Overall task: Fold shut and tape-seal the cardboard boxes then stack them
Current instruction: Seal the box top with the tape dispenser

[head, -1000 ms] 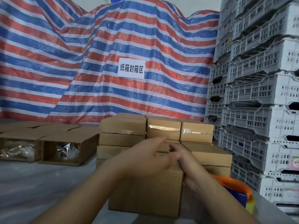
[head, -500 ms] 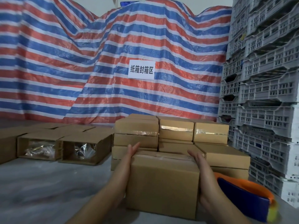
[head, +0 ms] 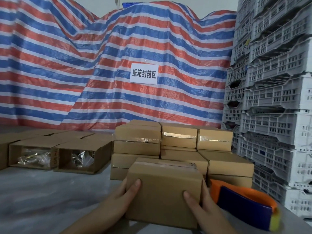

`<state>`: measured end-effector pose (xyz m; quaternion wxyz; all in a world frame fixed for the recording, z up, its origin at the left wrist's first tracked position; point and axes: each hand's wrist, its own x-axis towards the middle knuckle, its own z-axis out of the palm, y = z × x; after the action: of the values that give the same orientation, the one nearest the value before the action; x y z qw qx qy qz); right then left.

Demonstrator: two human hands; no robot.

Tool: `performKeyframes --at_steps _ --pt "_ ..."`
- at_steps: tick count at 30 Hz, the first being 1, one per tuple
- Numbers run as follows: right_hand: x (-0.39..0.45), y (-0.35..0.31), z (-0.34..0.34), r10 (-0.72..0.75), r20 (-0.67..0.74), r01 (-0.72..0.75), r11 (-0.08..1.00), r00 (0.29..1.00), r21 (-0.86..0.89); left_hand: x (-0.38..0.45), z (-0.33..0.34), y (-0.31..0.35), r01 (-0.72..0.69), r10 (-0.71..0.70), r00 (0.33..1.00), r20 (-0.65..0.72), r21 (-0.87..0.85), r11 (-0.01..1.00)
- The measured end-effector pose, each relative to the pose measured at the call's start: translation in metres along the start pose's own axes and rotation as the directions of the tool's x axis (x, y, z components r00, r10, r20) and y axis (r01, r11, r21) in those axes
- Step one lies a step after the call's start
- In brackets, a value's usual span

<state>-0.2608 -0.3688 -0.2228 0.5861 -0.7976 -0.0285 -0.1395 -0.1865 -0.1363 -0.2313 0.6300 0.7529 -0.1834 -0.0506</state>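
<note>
Sealed box (head: 163, 191) held between your two hands, in front of the stack of taped boxes (head: 177, 144). Your left hand (head: 118, 200) presses flat against the box's left end, thumb laid on the near face; your right hand (head: 200, 208) presses the right end in the same way. Neither hand is closed into a fist: both are spread and clamping the carton from opposite ends. The box therefore lies squarely between the palms, its taped seam uppermost and its near face toward you. Whether its base rests on the grey table (head: 42, 196) or is just clear of it cannot be told.

The step in hand appears to be the transfer of this box to the stack. To do it well, keep the palms pressing evenly, so that the carton does not pivot, and keep the seam level. The near row of the stack is lower than the rows behind it; that seems the natural seat. Align the edges with the box beneath before you release.

The tape dispenser (head: 244, 205), orange and blue, lies just right of the held box, near your right wrist; mind it as you lift. Left of the stack, well apart, open boxes (head: 55, 154) lie on their sides and are not yet sealed.
</note>
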Motion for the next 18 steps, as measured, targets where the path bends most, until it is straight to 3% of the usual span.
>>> performKeyframes --at_steps 3,7,12,14,18 --pt "0.004 0.000 0.002 -0.088 -0.040 0.086 0.996 0.995 -0.039 -0.003 0.008 0.010 -0.003 0.004 0.996 -0.084 0.011 1.000" --pt "0.004 -0.013 -0.006 -0.117 -0.202 0.109 0.993 0.972 -0.050 -0.002 0.021 0.036 -0.051 0.050 0.984 -0.173 0.001 0.999" --pt "0.030 -0.043 -0.041 -0.176 -0.422 0.189 0.982 0.889 -0.010 0.027 0.037 0.092 -0.158 0.172 0.975 -0.138 0.109 0.981" --pt "0.050 -0.051 -0.059 -0.170 -0.435 0.199 0.980 0.885 0.022 0.049 0.044 0.115 -0.178 0.193 0.970 -0.147 0.109 0.978" --pt "0.099 -0.058 -0.103 -0.014 -0.387 0.060 0.993 0.922 0.106 0.086 0.053 0.143 -0.073 0.082 0.989 -0.127 0.071 0.995"
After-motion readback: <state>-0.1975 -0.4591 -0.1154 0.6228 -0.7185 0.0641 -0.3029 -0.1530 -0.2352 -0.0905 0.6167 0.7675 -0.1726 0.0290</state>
